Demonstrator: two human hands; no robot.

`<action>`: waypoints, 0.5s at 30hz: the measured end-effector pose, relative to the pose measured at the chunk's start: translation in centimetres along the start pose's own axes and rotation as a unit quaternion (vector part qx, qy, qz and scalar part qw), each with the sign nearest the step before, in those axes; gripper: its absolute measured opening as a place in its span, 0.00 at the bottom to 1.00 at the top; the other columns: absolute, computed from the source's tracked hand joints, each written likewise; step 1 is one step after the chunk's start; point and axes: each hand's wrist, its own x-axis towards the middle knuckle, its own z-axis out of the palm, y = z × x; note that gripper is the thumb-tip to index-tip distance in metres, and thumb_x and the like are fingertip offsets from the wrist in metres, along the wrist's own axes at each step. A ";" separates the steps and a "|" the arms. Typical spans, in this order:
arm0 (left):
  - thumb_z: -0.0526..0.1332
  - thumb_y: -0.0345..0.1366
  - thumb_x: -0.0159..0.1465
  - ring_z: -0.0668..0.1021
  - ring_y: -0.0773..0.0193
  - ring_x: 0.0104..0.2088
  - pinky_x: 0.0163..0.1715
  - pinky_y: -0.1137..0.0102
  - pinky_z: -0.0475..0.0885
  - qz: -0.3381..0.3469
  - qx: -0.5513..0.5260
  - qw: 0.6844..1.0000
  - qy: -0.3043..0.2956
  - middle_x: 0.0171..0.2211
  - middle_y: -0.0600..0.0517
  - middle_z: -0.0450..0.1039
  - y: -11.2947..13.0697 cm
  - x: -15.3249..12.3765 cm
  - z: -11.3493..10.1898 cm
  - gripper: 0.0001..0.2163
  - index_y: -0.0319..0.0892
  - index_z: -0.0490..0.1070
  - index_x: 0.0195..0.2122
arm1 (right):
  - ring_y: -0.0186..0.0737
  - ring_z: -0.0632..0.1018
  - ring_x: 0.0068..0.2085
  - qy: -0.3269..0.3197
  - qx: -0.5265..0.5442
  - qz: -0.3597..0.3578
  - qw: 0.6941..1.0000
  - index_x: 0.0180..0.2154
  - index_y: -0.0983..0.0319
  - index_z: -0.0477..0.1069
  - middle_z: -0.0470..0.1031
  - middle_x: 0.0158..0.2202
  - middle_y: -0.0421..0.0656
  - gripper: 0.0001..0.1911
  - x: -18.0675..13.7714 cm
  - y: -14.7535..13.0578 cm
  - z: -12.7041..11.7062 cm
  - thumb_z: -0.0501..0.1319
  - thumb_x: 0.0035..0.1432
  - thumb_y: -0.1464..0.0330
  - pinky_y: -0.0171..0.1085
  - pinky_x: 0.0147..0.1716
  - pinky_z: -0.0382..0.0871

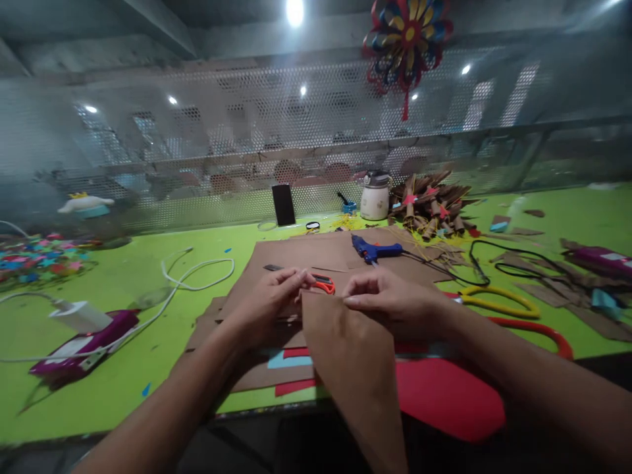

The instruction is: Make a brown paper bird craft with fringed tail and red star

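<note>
A sheet of brown kraft paper (pixel 353 355) hangs down over the table's front edge, its top edge between my two hands. My right hand (pixel 378 293) pinches that top edge between thumb and fingers. My left hand (pixel 279 296) is closed at the sheet's upper left corner, its fingertips pressed together. Behind my left fingers is an orange utility knife (pixel 324 284), with its blade showing on the far side of the hand. Flat brown cardboard sheets (pixel 281 253) lie beneath the hands.
A blue glue gun (pixel 375 249) lies on the cardboard, with its black cord running right. Scissors with yellow and red handles (pixel 501 303) lie beside my right forearm. Red paper (pixel 444 398) overhangs the front edge. Purple power strips (pixel 91 345), a phone (pixel 283 205) and a bottle (pixel 374 196) stand around.
</note>
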 end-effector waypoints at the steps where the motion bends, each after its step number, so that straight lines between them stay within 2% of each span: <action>1: 0.51 0.49 0.62 0.75 0.65 0.29 0.29 0.71 0.68 0.003 0.004 1.000 0.002 0.33 0.47 0.73 0.1 0.2 -0.1 0.19 0.37 0.69 0.38 | 0.30 0.68 0.29 -0.001 -0.052 -0.006 0.999 0.32 0.66 0.70 0.69 0.28 0.39 0.09 0.2 0.1 0.1 0.58 0.56 0.66 0.29 0.28 0.61; 4: 0.52 0.46 0.63 0.75 0.62 0.36 0.37 0.69 0.68 0.032 0.099 0.994 -0.021 0.37 0.47 0.74 0.1 0.6 0.1 0.17 0.37 0.72 0.38 | 0.30 0.67 0.27 0.039 -0.216 -0.029 0.975 0.28 0.67 0.70 0.67 0.24 0.38 0.09 1.0 0.6 0.4 0.56 0.56 0.69 0.30 0.26 0.59; 6: 0.55 0.42 0.61 0.74 0.62 0.38 0.40 0.69 0.67 0.070 0.186 0.980 -0.031 0.37 0.47 0.75 -0.3 1.0 0.4 0.14 0.37 0.73 0.37 | 0.30 0.65 0.24 0.066 -0.282 -0.037 0.956 0.27 0.67 0.70 0.65 0.21 0.37 0.08 1.3 1.0 0.3 0.56 0.55 0.70 0.30 0.24 0.58; 8: 0.57 0.39 0.60 0.75 0.62 0.38 0.40 0.69 0.67 0.107 0.242 0.964 -0.024 0.37 0.48 0.76 -0.9 1.3 0.6 0.12 0.38 0.74 0.38 | 0.31 0.66 0.25 0.079 -0.300 -0.043 0.950 0.27 0.67 0.70 0.66 0.21 0.37 0.08 1.4 1.4 0.2 0.56 0.55 0.70 0.31 0.25 0.58; 11: 0.57 0.37 0.60 0.75 0.63 0.37 0.37 0.71 0.67 0.129 0.292 0.947 -0.010 0.37 0.48 0.76 -1.8 1.5 0.8 0.10 0.39 0.74 0.38 | 0.33 0.69 0.30 0.075 -0.324 -0.075 0.940 0.29 0.66 0.71 0.71 0.27 0.40 0.07 1.5 1.8 0.1 0.56 0.55 0.72 0.32 0.30 0.61; 15: 0.58 0.34 0.60 0.74 0.65 0.33 0.33 0.72 0.66 0.149 0.360 0.921 -0.010 0.32 0.51 0.76 -2.6 1.8 0.7 0.07 0.40 0.75 0.33 | 0.36 0.71 0.33 0.059 -0.370 -0.106 0.921 0.30 0.65 0.72 0.73 0.30 0.43 0.06 1.5 2.5 -0.3 0.58 0.55 0.72 0.34 0.33 0.62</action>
